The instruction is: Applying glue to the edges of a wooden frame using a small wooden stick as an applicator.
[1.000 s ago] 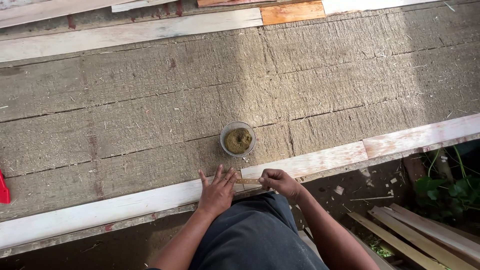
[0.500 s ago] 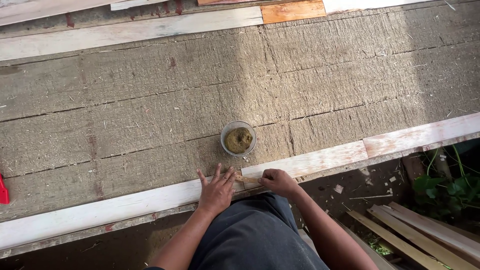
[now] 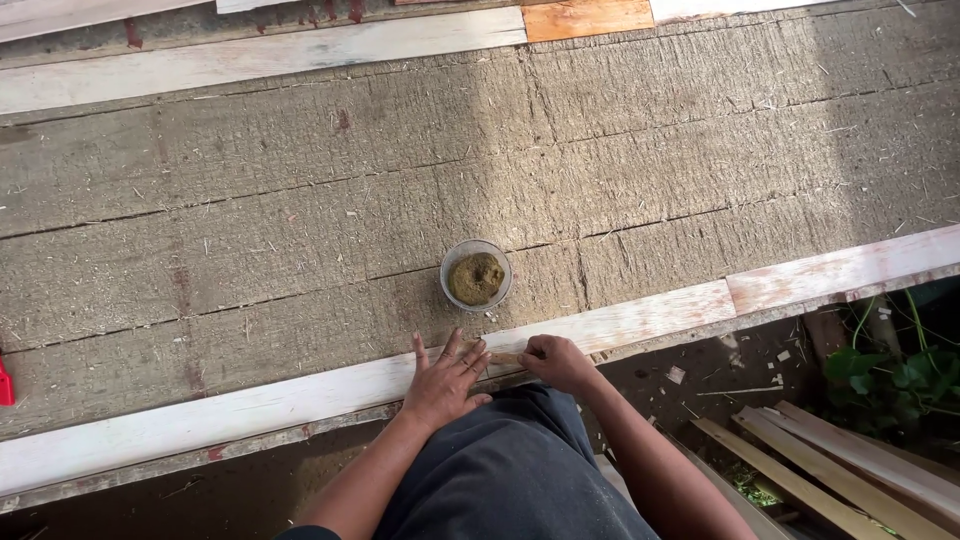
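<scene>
My left hand (image 3: pixel 447 379) lies flat with fingers spread on a long whitewashed wooden strip (image 3: pixel 250 410) along the near edge of a rough grey panel (image 3: pixel 400 200). My right hand (image 3: pixel 556 361) is closed on a small tan tool (image 3: pixel 503 357), whose tip rests on the strip between the two hands. Just beyond the hands a small clear round bowl (image 3: pixel 477 275) holds brownish-green paste and stands on the panel.
Another whitewashed strip (image 3: pixel 260 52) and an orange board (image 3: pixel 585 17) run along the far side. Loose wooden slats (image 3: pixel 850 470) and green plants (image 3: pixel 890 375) lie on the ground at lower right. A red object (image 3: pixel 5 384) peeks in at the left edge.
My right hand has slid slightly left toward my left hand along the strip. The left hand and the bowl have stayed put.
</scene>
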